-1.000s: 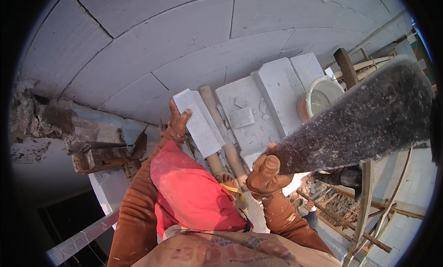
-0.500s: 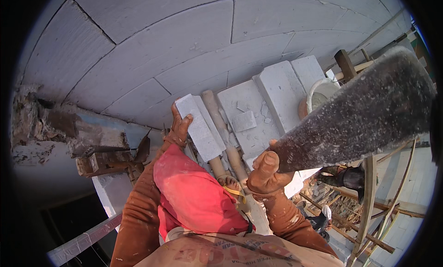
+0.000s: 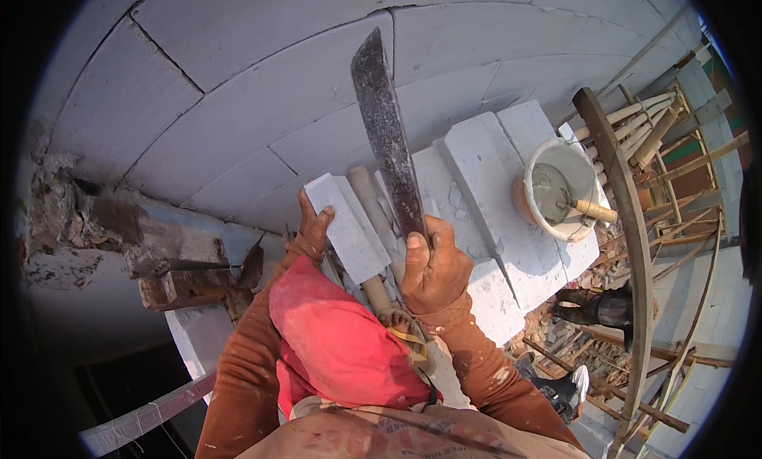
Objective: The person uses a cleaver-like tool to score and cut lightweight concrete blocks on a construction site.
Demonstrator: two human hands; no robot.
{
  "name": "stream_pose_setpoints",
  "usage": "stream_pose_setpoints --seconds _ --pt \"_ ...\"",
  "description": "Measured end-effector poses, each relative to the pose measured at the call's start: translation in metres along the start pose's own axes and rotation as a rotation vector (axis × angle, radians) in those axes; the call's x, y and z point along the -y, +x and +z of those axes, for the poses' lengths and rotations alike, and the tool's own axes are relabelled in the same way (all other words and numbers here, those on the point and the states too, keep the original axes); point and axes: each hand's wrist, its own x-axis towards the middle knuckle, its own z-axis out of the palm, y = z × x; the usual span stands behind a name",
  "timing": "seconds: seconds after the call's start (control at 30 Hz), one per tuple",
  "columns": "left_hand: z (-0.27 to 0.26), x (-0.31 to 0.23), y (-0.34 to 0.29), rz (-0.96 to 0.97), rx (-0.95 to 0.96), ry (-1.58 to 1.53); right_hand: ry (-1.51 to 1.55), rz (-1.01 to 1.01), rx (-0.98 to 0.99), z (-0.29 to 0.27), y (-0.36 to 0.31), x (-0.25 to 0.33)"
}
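My left hand (image 3: 311, 227) grips the near edge of a small white block piece (image 3: 345, 226) that stands on edge in front of me. My right hand (image 3: 434, 267) is closed around the handle of a long dark machete-like blade (image 3: 386, 126), whose blade points up and away, just right of the block piece. Below my hands are my red-clad knee (image 3: 341, 344) and my sandalled foot (image 3: 401, 320) on a bamboo pole (image 3: 367, 201).
A wall of large grey blocks (image 3: 262, 86) fills the background. Several white blocks (image 3: 492, 197) lie stacked to the right, with a white bucket of mortar (image 3: 556, 191) and a trowel in it. Bamboo scaffolding (image 3: 627, 221) and a person below sit at the right.
The blade has swung from lying close to the camera at the right to standing upright over the block piece. My right hand has turned and risen slightly.
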Motion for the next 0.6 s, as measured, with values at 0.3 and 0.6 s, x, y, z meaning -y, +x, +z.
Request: stream_pose_setpoints --seconds 0.3,0.6 --pt "0.003 0.001 0.001 0.041 -0.006 0.154 -0.532 -0.040 0.303 0.055 -0.010 -0.038" --pt "0.000 -0.015 -0.011 -0.010 0.016 0.069 0.006 -0.351 -0.431 -0.021 0.044 0.047"
